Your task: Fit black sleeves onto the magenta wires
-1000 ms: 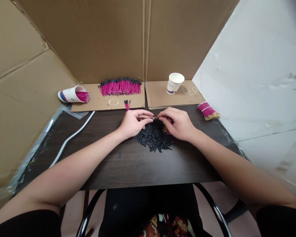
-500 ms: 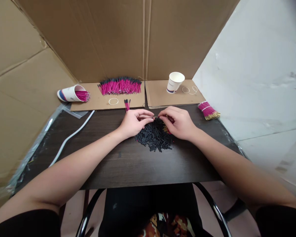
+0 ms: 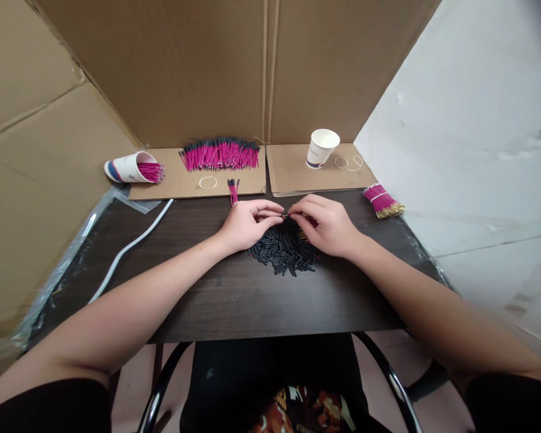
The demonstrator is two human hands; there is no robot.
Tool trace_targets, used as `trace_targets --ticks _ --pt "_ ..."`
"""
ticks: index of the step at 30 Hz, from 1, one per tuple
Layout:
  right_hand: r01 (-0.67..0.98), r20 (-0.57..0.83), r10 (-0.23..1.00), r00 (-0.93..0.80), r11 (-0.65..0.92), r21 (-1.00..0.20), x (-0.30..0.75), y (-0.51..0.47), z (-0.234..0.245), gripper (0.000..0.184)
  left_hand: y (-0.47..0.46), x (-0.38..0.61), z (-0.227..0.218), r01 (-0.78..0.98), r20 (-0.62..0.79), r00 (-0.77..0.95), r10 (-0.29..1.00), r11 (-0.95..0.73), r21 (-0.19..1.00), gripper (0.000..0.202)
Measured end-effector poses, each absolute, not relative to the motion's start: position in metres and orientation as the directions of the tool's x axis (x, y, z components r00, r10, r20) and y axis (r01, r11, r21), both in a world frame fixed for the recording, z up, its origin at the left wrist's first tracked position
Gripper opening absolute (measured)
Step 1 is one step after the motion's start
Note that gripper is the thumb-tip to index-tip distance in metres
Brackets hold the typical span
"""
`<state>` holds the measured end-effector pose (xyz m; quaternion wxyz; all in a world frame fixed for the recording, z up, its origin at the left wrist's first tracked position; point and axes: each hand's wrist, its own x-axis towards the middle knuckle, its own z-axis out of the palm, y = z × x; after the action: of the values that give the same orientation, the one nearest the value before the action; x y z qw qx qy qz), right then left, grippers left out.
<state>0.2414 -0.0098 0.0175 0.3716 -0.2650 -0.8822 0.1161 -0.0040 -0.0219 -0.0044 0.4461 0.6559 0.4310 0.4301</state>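
Black sleeves [image 3: 283, 252], where are they?
— In a loose heap on the dark tabletop [image 3: 234, 294], between the two wrists and partly under the hands.
— And the grip on each side?
— The left hand [image 3: 246, 222] has thumb and forefinger pinched shut, and so does the right hand [image 3: 327, 225]; the fingertips meet just above the far edge of the heap, nipping a thin wire [image 3: 287, 214] between them; it is too small to tell more. Gold-tipped pink ends [image 3: 303, 233] show under the right palm.
— Farther off?
— A white cable [image 3: 130, 243] runs along the left; a small bunch of pink wires [image 3: 232, 190] lies just beyond the left hand; a tied pink bundle [image 3: 381, 201] sits at the right edge. On the cardboard sheets [image 3: 293, 174] lie a rubber band [image 3: 207, 183], a tipped paper cup [image 3: 128, 169] with pink wires inside, a long row of pink wires [image 3: 220, 155] and an upright paper cup [image 3: 321, 148].
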Motion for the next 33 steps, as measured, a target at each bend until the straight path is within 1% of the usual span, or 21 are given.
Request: trace_targets --ticks 8,17,25,33 --pt "0.372 0.581 0.559 -0.592 0.829 -0.418 0.2377 -0.0133 0.0143 0.019 -0.0249 -0.0033 -0.0044 0.211 0.201 0.291 0.935 -0.267 0.94 0.024" --pt "0.369 0.602 0.542 -0.586 0.84 -0.397 0.2378 -0.013 0.0147 0.019 -0.0267 -0.0029 -0.0021 0.238 0.209 0.305 0.929 -0.287 0.928 0.023" --pt "0.342 0.592 0.541 -0.597 0.839 -0.422 0.236 -0.0138 0.0132 0.018 -0.028 -0.0016 -0.0003 0.244 0.209 0.304 0.93 -0.287 0.926 0.021" --pt "0.405 0.564 0.586 -0.582 0.81 -0.424 0.2408 -0.0112 0.0182 0.01 -0.0238 -0.0031 -0.0028 0.286 0.24 0.262 0.935 -0.313 0.906 0.023"
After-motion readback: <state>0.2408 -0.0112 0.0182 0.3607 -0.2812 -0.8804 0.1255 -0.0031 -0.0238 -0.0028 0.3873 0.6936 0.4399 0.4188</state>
